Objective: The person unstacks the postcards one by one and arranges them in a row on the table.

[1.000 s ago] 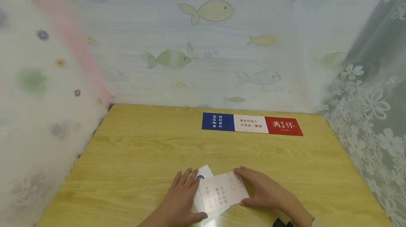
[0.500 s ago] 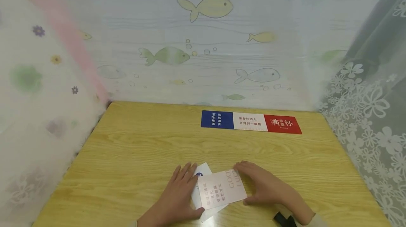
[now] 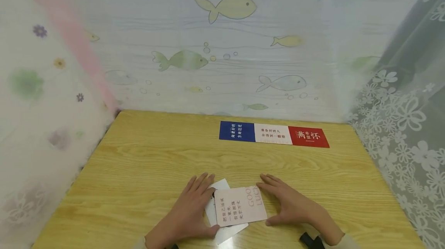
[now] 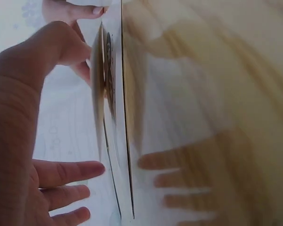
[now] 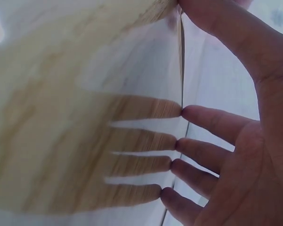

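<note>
A pale pink card [image 3: 243,210] with dark writing and "GOOD LUCK" lies over a white card [image 3: 227,234], set at a different angle beneath it. My left hand [image 3: 191,212] is at the pink card's left side, thumb by its lower corner and fingers spread over the white card's upper left edge. At the pink card's right side, my right hand [image 3: 295,206] has its index finger at the upper corner and its thumb by the lower one. Its fingertips rest on the tabletop in the right wrist view. Both hands have fairly straight fingers.
A blue card [image 3: 237,131], a white card with writing [image 3: 273,134] and a red card [image 3: 308,137] form a row near the back edge of the wooden table [image 3: 156,156]. Behind it hangs a fish-patterned cloth [image 3: 229,86]; lace fabric [image 3: 410,133] borders the right side.
The pink card has shifted slightly left and turned clockwise, nearer to level. The left hand has moved a little left, its fingers now nearly hiding the white card's round emblem.
</note>
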`<state>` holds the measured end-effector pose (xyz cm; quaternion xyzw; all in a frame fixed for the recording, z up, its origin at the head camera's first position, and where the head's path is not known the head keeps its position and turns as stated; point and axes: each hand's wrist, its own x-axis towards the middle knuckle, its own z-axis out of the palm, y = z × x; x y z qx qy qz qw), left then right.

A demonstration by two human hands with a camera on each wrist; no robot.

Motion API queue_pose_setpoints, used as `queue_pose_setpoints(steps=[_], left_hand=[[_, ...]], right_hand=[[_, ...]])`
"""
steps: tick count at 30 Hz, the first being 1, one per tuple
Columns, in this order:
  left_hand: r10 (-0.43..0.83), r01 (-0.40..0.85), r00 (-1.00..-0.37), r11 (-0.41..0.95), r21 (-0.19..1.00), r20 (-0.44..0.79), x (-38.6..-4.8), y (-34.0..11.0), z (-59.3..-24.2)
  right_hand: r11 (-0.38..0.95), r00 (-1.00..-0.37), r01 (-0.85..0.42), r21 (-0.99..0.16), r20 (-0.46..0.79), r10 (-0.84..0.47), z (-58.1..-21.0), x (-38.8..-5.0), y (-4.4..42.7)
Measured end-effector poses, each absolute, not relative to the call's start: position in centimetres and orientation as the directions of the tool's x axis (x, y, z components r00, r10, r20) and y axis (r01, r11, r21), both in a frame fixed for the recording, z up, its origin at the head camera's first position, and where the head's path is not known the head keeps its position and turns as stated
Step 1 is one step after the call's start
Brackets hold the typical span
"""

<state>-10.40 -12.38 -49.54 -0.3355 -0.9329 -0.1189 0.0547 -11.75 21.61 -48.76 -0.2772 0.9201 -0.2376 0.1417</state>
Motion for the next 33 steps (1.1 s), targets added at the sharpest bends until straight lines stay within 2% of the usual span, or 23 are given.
queue_pose_setpoints(steps=[19, 33], left_hand=[[0.638, 0.710, -0.697, 0.678, 0.190, 0.327, -11.1, -13.1, -49.6], [0.593, 0.662, -0.749, 0.689, 0.295, 0.295, -11.4, -13.8, -49.0]], right_hand=[[0.711, -0.799, -0.485, -0.509, -0.073, -0.597, -49.1, -12.2, 20.9], [0.684, -0.801, -0.571, -0.455, 0.123, -0.586, -48.8, -12.4, 20.7]])
